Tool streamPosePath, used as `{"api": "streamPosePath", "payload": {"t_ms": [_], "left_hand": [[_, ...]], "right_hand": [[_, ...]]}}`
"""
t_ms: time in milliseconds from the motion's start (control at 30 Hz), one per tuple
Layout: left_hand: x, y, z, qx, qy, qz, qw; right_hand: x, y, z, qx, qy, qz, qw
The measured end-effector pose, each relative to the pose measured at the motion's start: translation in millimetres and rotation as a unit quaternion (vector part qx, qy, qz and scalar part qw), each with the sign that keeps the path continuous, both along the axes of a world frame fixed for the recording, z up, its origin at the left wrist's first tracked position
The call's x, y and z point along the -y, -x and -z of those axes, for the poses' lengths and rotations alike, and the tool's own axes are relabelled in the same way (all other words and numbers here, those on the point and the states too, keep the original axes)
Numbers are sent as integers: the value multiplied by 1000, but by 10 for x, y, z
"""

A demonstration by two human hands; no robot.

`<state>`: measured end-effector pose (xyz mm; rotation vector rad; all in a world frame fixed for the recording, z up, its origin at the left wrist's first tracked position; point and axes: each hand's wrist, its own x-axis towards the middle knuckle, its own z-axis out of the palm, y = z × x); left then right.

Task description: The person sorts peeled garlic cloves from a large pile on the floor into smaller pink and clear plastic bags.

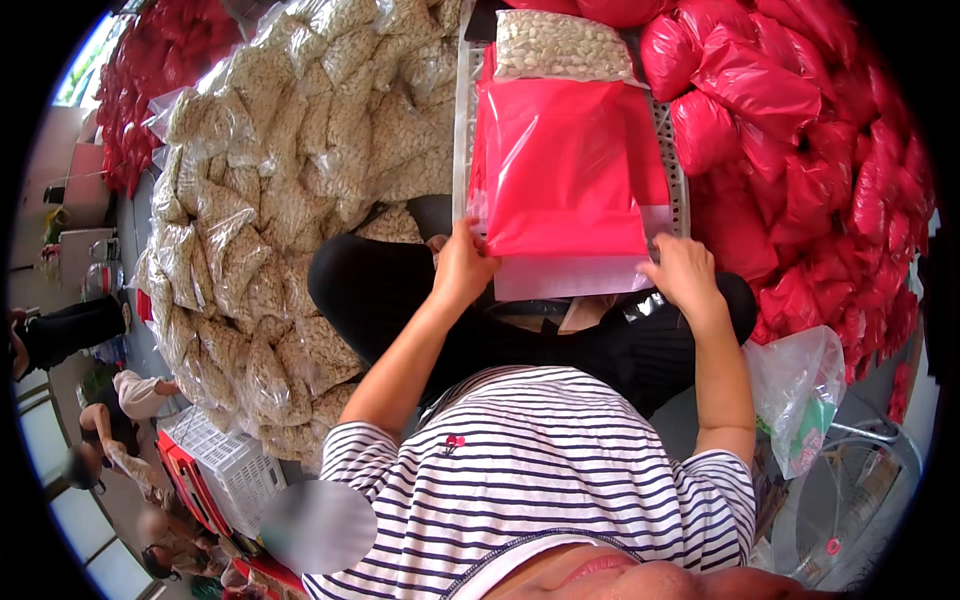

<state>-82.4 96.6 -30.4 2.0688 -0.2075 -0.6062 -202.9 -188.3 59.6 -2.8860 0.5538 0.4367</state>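
Observation:
In front of me a flat red plastic bag (565, 165) with a pale strip along its near edge lies on a white perforated crate (463, 130). At its near left corner my left hand (463, 268) has its fingers closed on the edge. My right hand (685, 272) is curled at the near right corner, thumb against the pale strip; its other fingertips are partly hidden. Beyond the red bag, a clear bag of pale bean-like or nut-like pieces (562, 46) lies flat, its near end meeting the red plastic.
Clear bags of pale pieces (290, 180) are heaped on my left. A pile of filled red bags (810, 170) rises on my right. A crumpled clear bag (798, 395) and a round fan-like frame (850, 510) are near my right elbow. A grey crate (225, 465) stands behind left, near other people.

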Motion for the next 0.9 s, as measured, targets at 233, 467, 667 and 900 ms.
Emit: {"api": "streamPosePath", "payload": {"t_ms": [233, 467, 667, 900], "left_hand": [[-348, 287, 217, -374, 296, -148, 866], [-210, 255, 90, -526, 436, -93, 724], [-219, 321, 15, -482, 395, -120, 773], [-512, 42, 15, -118, 23, 114, 986]], "right_hand": [[-503, 65, -189, 67, -367, -236, 897], [-1262, -431, 649, 287, -209, -319, 879], [-1318, -282, 687, 377, -213, -416, 800], [-783, 784, -215, 6, -785, 31, 618]]}}
